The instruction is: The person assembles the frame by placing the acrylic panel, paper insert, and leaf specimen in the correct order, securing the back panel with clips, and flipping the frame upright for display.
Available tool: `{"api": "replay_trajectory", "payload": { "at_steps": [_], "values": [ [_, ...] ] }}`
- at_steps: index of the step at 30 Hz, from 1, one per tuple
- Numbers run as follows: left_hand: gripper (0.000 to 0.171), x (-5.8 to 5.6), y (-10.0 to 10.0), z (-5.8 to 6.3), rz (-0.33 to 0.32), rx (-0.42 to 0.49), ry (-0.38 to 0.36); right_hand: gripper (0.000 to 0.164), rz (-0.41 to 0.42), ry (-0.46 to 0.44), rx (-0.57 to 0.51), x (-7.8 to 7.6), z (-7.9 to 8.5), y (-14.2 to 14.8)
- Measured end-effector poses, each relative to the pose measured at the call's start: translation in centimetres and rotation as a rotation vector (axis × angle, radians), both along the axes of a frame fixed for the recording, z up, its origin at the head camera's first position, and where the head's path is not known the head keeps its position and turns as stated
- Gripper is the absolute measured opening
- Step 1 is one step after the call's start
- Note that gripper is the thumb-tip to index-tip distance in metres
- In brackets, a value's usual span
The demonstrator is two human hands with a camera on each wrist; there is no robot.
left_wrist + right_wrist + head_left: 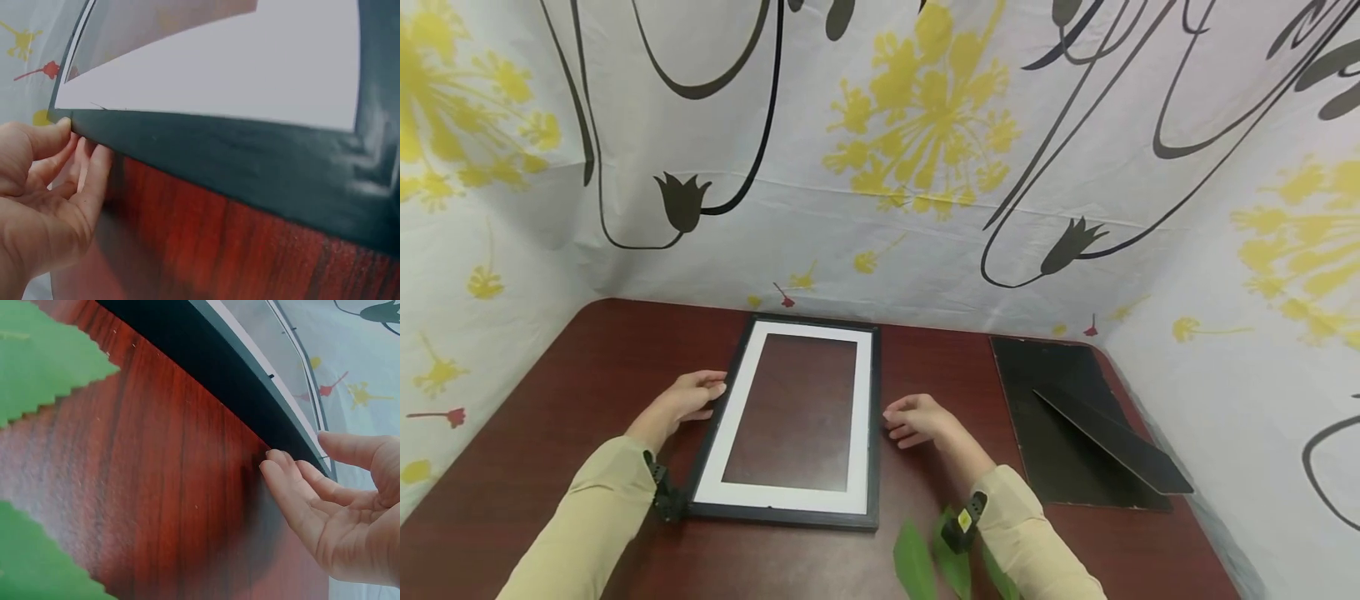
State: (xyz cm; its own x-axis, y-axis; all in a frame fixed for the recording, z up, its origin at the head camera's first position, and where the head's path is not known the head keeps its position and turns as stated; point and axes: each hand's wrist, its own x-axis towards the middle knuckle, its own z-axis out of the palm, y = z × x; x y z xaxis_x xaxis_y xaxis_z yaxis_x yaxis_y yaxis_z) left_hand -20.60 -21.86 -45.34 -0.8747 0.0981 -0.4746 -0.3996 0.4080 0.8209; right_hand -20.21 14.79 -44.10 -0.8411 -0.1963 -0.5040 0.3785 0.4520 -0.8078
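A black picture frame (782, 515) with a white mat (861, 400) lies on the dark red wooden table, the brown tabletop showing through its middle. At its left side my left hand (688, 396) pinches the border; in the left wrist view the thumb (59, 129) is on top and the fingers are under the edge. Beside the right border is my right hand (921, 419), with loosely bent fingers. The right wrist view shows its fingertips (270, 465) close to the frame's outer edge; whether they touch it I cannot tell.
At the right of the table lies a black flat board (1045, 450), with a black panel (1120, 442) standing tilted on it. Green leaves (915, 562) are at the front, near the right wrist. A white cloth (820, 242) with a floral pattern hangs behind and at the sides.
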Motion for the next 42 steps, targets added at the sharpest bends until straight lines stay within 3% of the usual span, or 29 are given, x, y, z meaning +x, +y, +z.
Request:
{"api": "replay_trajectory", "payload": {
  "at_steps": [12,20,26,34,42],
  "values": [
    [0.047,-0.3,2.6,0.3,0.014,0.058,0.041,0.045,-0.065,-0.011,0.037,0.3,0.3,0.6],
    [0.05,-1.1,4.5,-0.1,0.021,0.061,0.053,0.038,-0.036,-0.006,0.031,0.8,1.1,3.4],
    [0.054,-1.1,4.6,-0.5,-0.005,0.06,0.082,0.031,0.158,-0.062,0.027,2.0,1.9,5.7],
    [0.057,-1.1,4.2,-0.9,-0.039,0.049,0.111,0.027,0.33,-0.081,0.072,3.0,1.2,7.2],
    [0.057,-0.9,4.3,-1.3,-0.039,0.067,0.099,0.023,0.564,-0.147,0.051,4.2,0.7,7.4]
  ]
}}
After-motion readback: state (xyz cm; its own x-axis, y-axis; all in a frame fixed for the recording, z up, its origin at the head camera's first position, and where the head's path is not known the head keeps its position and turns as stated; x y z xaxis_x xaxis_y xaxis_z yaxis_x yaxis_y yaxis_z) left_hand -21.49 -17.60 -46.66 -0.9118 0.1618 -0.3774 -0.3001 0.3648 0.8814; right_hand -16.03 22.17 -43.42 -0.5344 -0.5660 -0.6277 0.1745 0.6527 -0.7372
